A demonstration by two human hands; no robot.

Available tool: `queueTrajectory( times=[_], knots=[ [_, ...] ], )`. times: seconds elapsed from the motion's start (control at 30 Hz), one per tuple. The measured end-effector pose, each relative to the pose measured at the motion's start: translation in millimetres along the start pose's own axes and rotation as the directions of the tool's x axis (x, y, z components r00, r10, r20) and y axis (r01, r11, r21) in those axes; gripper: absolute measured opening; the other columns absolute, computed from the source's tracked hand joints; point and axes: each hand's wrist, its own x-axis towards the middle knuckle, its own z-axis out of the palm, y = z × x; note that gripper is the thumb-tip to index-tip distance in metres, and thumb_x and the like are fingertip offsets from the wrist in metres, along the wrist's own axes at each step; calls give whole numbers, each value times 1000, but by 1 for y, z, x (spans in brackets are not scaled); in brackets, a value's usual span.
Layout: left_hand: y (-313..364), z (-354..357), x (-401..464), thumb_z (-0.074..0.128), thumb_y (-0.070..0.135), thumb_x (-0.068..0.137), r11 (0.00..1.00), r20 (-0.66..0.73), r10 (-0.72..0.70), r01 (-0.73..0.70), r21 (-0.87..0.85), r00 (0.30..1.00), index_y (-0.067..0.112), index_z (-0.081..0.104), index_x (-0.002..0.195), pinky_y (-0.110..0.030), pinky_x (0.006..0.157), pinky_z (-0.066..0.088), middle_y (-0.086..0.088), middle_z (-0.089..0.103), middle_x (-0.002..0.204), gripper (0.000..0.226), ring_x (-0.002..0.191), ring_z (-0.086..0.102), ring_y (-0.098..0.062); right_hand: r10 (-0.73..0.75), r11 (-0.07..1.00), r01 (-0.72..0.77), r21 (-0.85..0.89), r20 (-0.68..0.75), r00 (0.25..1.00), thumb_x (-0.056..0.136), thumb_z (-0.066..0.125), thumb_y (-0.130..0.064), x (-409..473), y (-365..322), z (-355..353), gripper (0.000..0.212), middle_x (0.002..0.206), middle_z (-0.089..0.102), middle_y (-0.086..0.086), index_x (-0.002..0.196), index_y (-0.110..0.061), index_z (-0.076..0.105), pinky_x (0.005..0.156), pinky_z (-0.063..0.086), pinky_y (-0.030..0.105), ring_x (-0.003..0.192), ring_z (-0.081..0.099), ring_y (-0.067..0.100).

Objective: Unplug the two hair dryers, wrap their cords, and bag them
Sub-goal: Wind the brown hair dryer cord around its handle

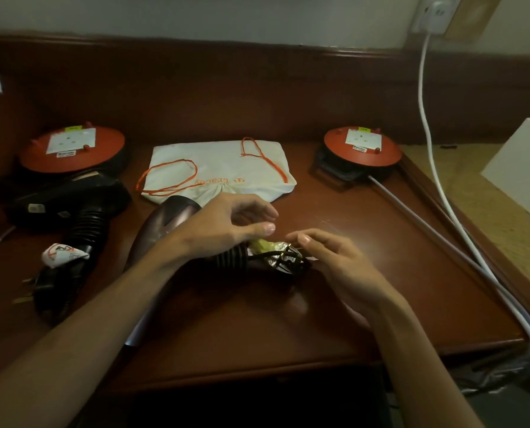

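Your left hand point(226, 223) hovered over the brown hair dryer point(165, 223) at the middle of the wooden desk point(365, 273), fingers loosely curled and a little apart, thumb stretched toward the right and holding nothing that could be seen. Your right hand point(341, 261) lay just beside the dryer's bundled black cord and plug point(285, 261), fingers relaxed and slightly spread; whether the fingertips touched the cord could not be told. The second, black hair dryer point(66, 205) rested at the left of the desk, its cord point(54, 288) gathered below it with the plug prongs showing and a white tag point(63, 253) on it. A white drawstring bag point(220, 168) with orange cords lay flat behind the brown dryer, between two red cable reels point(72, 149) point(362, 146). A white cable point(427, 125) ran down from the wall socket point(436, 13) at upper right.
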Motion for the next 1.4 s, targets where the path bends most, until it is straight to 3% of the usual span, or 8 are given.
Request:
queueTrajectory(
  times=[0.2, 0.4, 0.57, 0.73, 0.87, 1.1, 1.23, 1.4],
  knots=[
    [-9, 1, 4, 71, 71, 77, 943, 252, -182, 97, 318, 950, 36, 69, 119, -37, 102, 52, 16, 68, 115, 54, 111, 62, -5, 8, 867, 9, -498, 33, 999, 85, 76, -39, -5, -17, 6, 32, 104, 73, -6, 112, -23, 73, 93, 55, 42, 94, 69, 9],
    [-1, 4, 0, 81, 55, 77, 950, 242, -108, 29, 310, 964, 33, 73, 109, -36, 94, 54, 15, 71, 104, 40, 100, 64, -4, -53, 853, 94, -514, 94, 994, 78, 82, -41, -14, -13, 0, 45, 109, 71, -6, 116, -22, 67, 92, 56, 32, 103, 68, 7],
    [21, -16, -24, 70, 64, 80, 842, -9, 44, -32, 539, 999, 35, 62, 129, -36, 109, 40, 11, 57, 135, 58, 127, 47, -10, 2, 848, 97, -521, 186, 982, 84, 65, -49, -3, -31, -10, 47, 100, 73, -7, 117, -15, 69, 71, 50, 15, 83, 67, -6],
    [11, -23, -88, 62, 69, 84, 578, -369, -179, 401, 710, 912, 29, 22, 157, -49, 115, 31, -5, 32, 159, 92, 144, 32, -30, 16, 876, 77, -477, 189, 982, 95, 57, -47, 34, -49, 0, 42, 117, 71, -6, 126, -19, 65, 87, 54, 20, 107, 67, 5],
    [-11, -16, -110, 58, 72, 86, 664, -445, -387, 579, 474, 808, 30, 8, 157, -51, 98, 47, -14, 48, 145, 96, 126, 54, -40, 223, 781, 18, -624, 305, 926, 94, 66, -35, 53, -49, 17, 37, 126, 65, -3, 128, -21, 63, 86, 49, 21, 109, 62, 10],
    [-19, -22, -69, 67, 55, 91, 860, -175, -223, 278, 428, 959, 30, 16, 162, -37, 117, 33, -1, 37, 161, 91, 145, 39, -24, 321, 625, 5, -780, 263, 910, 91, 69, -21, 16, -58, 16, 18, 103, 65, 3, 103, -17, 56, 80, 59, 35, 87, 67, 16],
    [-15, -10, -31, 70, 58, 87, 913, -51, -139, 148, 380, 989, 35, 19, 160, -36, 118, 30, 1, 31, 164, 91, 146, 34, -19, 151, 630, -8, -777, 112, 982, 84, 72, -9, -15, -60, 19, 67, 123, 51, -6, 136, -30, 35, 78, 60, 32, 101, 63, 15],
    [-8, 13, -11, 62, 69, 86, 896, -208, -22, 111, 430, 978, 50, 18, 156, -53, 118, 33, 2, 34, 162, 84, 147, 34, -23, -47, 714, 35, -699, 3, 999, 92, 63, -15, -34, -47, 13, 70, 138, 46, -8, 147, -37, 26, 81, 56, 26, 95, 59, 5]
  ],
)
